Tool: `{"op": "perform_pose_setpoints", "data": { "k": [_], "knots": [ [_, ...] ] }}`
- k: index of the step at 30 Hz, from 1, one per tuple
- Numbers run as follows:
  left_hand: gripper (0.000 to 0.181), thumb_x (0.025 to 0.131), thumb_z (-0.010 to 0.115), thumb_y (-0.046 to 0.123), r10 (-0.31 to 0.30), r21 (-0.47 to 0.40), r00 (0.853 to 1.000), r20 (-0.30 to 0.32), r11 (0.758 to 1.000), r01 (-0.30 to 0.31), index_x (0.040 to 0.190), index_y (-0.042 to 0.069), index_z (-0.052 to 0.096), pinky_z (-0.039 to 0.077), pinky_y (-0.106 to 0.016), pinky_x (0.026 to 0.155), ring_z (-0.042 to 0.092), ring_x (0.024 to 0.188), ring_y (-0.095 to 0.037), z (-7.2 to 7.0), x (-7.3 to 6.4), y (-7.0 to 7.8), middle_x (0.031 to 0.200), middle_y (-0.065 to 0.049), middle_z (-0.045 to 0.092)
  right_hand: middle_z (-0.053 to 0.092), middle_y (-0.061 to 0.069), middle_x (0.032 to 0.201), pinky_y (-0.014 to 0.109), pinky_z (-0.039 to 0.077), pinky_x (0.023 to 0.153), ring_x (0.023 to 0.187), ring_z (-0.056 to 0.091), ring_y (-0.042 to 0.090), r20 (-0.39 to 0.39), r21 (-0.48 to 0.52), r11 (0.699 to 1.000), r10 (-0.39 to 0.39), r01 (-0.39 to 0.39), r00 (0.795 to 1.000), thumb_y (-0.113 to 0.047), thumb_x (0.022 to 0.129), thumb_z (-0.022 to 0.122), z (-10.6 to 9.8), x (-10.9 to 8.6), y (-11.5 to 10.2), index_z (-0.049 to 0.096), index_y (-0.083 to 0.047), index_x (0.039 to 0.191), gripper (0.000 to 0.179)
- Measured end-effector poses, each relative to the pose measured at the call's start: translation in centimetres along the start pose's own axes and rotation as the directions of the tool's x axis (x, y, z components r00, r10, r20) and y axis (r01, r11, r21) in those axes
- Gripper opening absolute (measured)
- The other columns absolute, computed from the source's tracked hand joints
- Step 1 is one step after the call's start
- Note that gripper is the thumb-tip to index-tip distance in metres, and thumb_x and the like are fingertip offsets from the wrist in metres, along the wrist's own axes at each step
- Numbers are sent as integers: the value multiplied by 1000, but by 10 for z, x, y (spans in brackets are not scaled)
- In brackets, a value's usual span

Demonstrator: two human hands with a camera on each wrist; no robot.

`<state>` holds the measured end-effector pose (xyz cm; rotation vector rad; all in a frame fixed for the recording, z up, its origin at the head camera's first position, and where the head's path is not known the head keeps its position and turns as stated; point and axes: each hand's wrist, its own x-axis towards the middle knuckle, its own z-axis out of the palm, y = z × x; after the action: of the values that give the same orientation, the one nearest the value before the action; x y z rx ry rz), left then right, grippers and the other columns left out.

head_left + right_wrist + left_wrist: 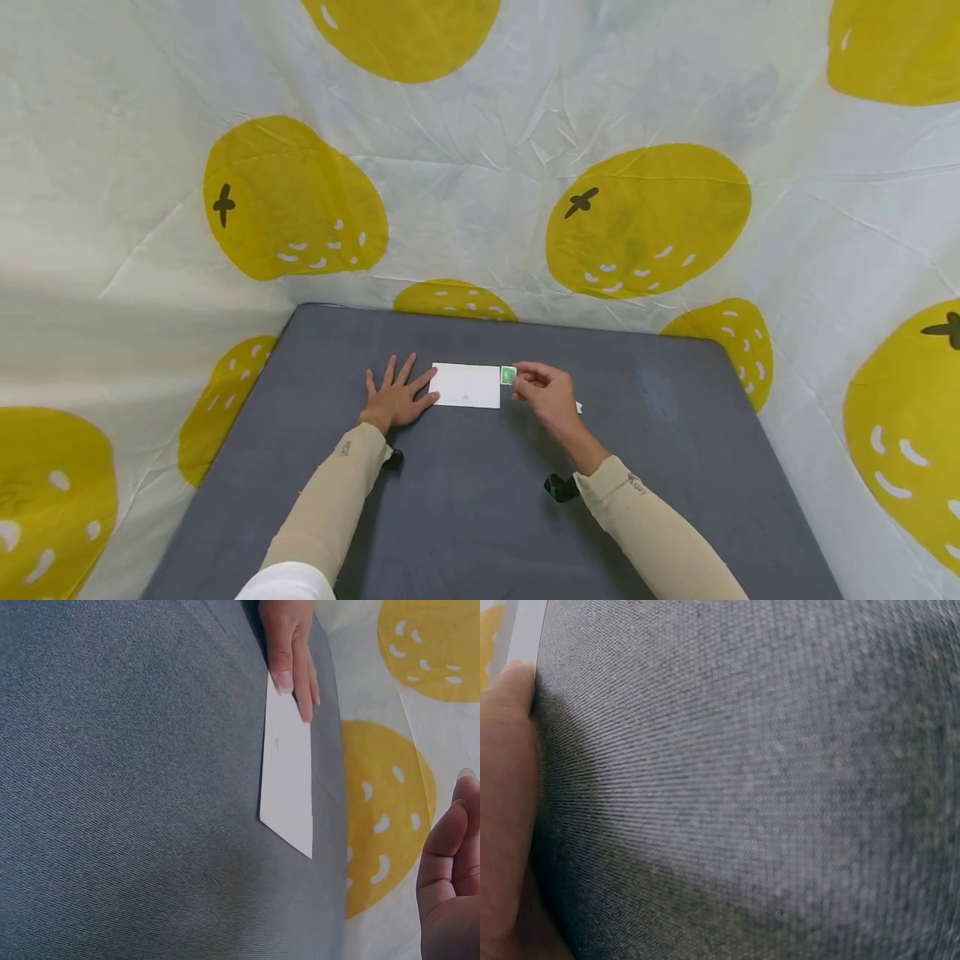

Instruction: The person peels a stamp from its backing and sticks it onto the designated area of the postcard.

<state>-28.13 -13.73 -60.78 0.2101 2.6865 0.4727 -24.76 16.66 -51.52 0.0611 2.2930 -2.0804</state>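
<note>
A white envelope [466, 385] with small faint print lies flat on the grey table. My left hand [399, 398] is spread beside it, with its thumb and a fingertip resting on the envelope's left edge. In the left wrist view only part of that hand [508, 817] shows, its thumb tip at the white edge. A small green stamp [507, 375] with a white border is pinched in the fingertips of my right hand [546, 398], just off the envelope's right edge. The right wrist view shows that hand [454, 862] with thumb and finger together; the stamp is not visible there.
A small white scrap [579, 407] lies on the grey table [465, 517], partly behind my right wrist. Dark straps hang under both wrists. A white cloth [465, 208] printed with yellow fruit rises along the table's back and sides.
</note>
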Motion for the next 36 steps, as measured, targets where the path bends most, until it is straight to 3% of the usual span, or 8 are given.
{"op": "perform_pose_setpoints", "data": {
  "k": [9,15,21,27,36],
  "knots": [
    [70,103,36,71,0,8,1000,-24,1000,0,166,43,20,-19,-77,119,-15,164,-39,-1,-5,3,179,-2,-3,73,0,81,22,61,65,63,68,6,2,-7,1000,11,-11,1000,5,89,75,2,7,7,73,10,118,29],
    [68,104,37,70,-5,44,1000,-31,999,6,165,44,21,-13,-78,120,-12,164,-39,-6,-8,7,179,-1,-1,74,6,84,30,64,70,63,69,9,-5,-39,999,31,-31,1000,2,90,77,1,11,13,74,7,118,29],
    [72,102,34,76,7,7,1000,-23,1000,-7,165,46,18,-20,-77,118,-18,163,-37,6,2,-3,179,2,-6,75,19,91,32,64,71,70,72,23,-8,-58,997,49,-49,999,2,91,76,2,12,16,74,7,119,29],
    [70,102,34,74,9,21,999,-32,1000,-9,165,47,18,-18,-78,119,-15,164,-38,7,0,-1,179,1,-4,73,3,83,39,65,74,64,69,10,-8,-45,997,57,-57,998,3,90,75,1,16,24,74,7,118,28],
    [69,102,30,77,-13,38,1000,-26,999,14,164,50,15,-20,-77,119,-20,163,-36,14,7,-6,178,5,-9,75,9,86,30,64,69,64,69,10,6,-39,998,56,-56,998,3,91,75,1,20,23,74,6,119,28]
  ]
}}
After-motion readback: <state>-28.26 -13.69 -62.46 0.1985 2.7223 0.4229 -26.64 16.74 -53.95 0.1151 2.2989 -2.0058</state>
